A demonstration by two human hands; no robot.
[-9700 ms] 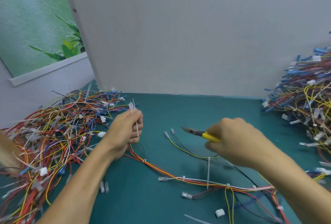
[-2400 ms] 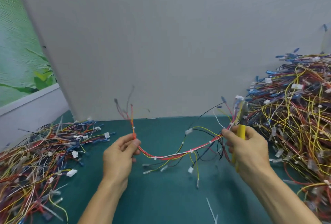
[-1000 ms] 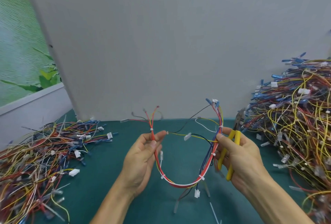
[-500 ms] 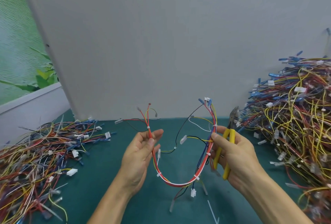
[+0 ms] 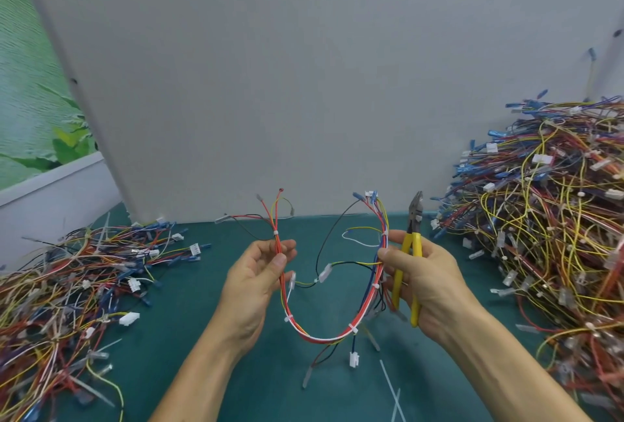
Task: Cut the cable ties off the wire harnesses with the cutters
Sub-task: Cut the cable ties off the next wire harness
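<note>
Hanging in a U above the green surface, the wire harness carries several white cable ties. The left hand pinches one end. The right hand pinches the other end and also grips the yellow-handled cutters, tip pointing up. Harness piles lie to the left and right.

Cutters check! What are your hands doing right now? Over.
Left hand pinches harness. Right hand grips its other end plus cutters, blades up. Ties uncut. Nothing blocking.
</note>
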